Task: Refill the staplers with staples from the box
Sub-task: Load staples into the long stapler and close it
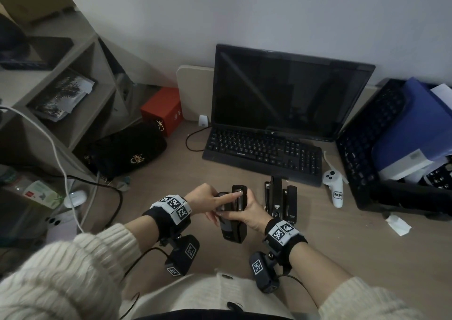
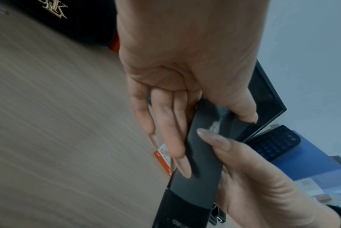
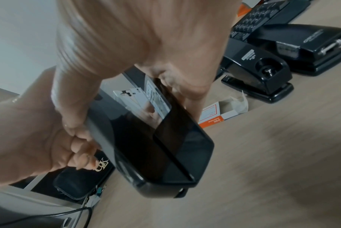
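The left hand [image 1: 205, 198] gripped the black stapler [image 1: 232, 218], forefinger stretched onto its metal front end; the right hand [image 1: 252, 215] clasped its other side, lifted over the desk [image 1: 342, 246]. It looked glossy, top swung open. Three more staplers [image 1: 281, 200] stood just right; one opened staple box [image 3: 220, 114] lay beneath.

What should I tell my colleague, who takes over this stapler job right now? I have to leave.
Right hand grips the black stapler above the desk.
Left hand steadies it, index finger stretched to its front end.
Staple box lies open on the desk beneath the hands.
Three more staplers stand to the right, before the keyboard.
Whether the held stapler is loaded cannot be told; the others look untouched.
Left: finish this one, then check and fill the rest.
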`<state>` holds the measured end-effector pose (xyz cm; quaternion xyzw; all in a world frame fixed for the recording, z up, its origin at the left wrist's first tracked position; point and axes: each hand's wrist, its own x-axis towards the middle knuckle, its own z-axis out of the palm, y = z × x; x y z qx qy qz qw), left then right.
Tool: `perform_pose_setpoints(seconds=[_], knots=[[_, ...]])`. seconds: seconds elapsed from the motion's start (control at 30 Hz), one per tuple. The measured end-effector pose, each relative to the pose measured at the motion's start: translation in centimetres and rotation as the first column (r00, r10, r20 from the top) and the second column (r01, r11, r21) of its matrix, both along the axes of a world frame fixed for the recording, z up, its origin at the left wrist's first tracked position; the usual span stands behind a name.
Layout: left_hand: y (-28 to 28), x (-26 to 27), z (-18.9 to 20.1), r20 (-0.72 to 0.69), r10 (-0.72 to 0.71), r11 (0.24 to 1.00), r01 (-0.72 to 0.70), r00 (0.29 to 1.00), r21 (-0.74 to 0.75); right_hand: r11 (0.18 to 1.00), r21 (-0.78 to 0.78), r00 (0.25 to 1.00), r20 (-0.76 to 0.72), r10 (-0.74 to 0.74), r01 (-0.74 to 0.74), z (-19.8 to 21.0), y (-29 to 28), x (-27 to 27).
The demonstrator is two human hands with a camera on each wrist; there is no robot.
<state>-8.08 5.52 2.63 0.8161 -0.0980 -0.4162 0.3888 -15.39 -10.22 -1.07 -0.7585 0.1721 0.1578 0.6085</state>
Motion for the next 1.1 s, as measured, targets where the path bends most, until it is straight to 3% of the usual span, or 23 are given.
perform_pose_setpoints(seconds=[0.33, 0.6, 0.77, 1.1], knots=[[1.7, 0.3, 0.0, -0.084, -0.084, 0.993, 0.091, 0.993, 0.080, 0.989, 0.066, 0.992, -0.015, -0.128, 0.129, -0.4, -0.2, 0.3], [0.9, -0.1, 0.3, -0.018, -0.099, 0.994, 0.098, 0.995, -0.044, 0.984, 0.112, 0.990, 0.005, -0.142, 0.140, -0.1, 0.3, 1.0], [0.5, 0.2, 0.0, 0.069, 0.063, 0.974, -0.046, 0.996, -0.220, 0.976, 0.170, 0.990, 0.011, -0.140, 0.136, 0.1, 1.1, 1.1], [0.6, 0.6, 0.2, 0.120, 0.096, 0.971, -0.066, 0.988, -0.229, 0.963, 0.247, 0.992, 0.025, -0.121, 0.111, 0.6, 1.1, 1.0]])
